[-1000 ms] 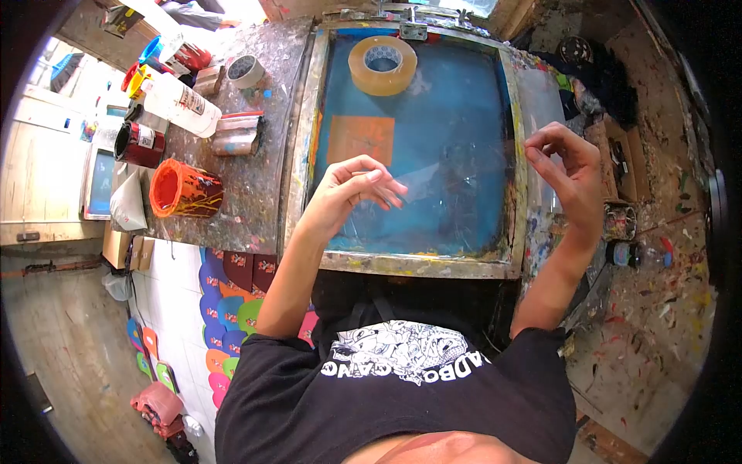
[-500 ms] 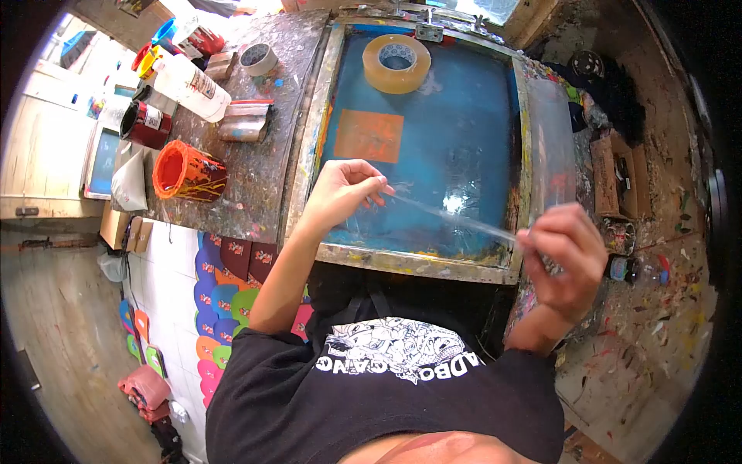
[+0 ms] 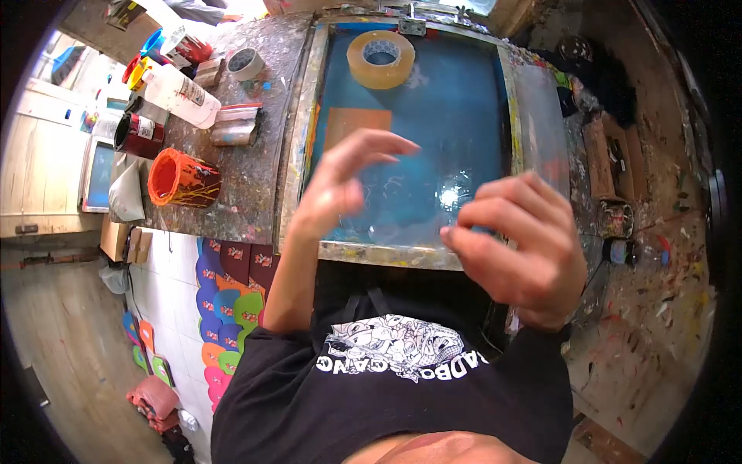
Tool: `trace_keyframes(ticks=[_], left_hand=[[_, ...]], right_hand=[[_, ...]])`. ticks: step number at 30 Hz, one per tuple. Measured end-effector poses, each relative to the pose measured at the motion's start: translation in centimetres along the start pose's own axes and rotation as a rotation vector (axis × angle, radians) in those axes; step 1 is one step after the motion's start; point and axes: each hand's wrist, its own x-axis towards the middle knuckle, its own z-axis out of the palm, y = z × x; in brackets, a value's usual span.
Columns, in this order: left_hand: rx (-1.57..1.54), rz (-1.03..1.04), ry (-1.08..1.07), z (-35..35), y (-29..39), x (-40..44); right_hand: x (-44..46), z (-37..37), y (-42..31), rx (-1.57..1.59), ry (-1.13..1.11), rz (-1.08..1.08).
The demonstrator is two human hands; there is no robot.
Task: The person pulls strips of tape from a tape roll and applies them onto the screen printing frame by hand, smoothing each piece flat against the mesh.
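Over the screen printing frame (image 3: 394, 254), my left hand (image 3: 336, 185) has its fingers apart with nothing visible between them, slightly blurred. My right hand (image 3: 522, 240) is curled above the frame's near right corner, its thumb close to the fingers; whatever is inside is hidden. A big roll of clear packing tape (image 3: 359, 63) lies flat on the blue mesh (image 3: 456, 93) towards the far end. An orange square (image 3: 359, 118) shows on the mesh just beyond my left hand, which partly covers it.
On the stained table (image 3: 259, 174) to the left stand an orange ink tub (image 3: 193, 185), a dark red jar (image 3: 139, 135), a white bottle (image 3: 182, 94) and a grey tape roll (image 3: 246, 64). A cardboard box (image 3: 614, 158) is at the right. Colourful printed pieces (image 3: 220, 305) lie lower left.
The clear strip of tape stretched between my hands no longer shows. My left hand has spread its fingers, and my right hand has come left, nearer to it. The view has shifted slightly.
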Motion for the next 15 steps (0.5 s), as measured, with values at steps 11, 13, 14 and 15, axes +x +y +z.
trace_keyframes(ticks=[11, 13, 14, 15], left_hand=[[-0.028, -0.578, -0.262, -1.3, -2.1, -2.2], [-0.027, -0.622, -0.128, -2.7, -2.0, -1.9], [0.005, -0.582, -0.031, -3.4, -2.6, -2.0], [0.04, -0.564, 0.029, -4.1, -3.2, -1.9]], right_hand=[[-4.6, 1.1, 7.8, 0.28, 0.2, 0.659], [-7.0, 3.0, 9.8, 0.33, 0.237, 0.771], [-8.1, 4.1, 10.7, 0.442, 0.259, 0.899], [-9.0, 5.1, 11.4, 0.555, 0.281, 1.024]])
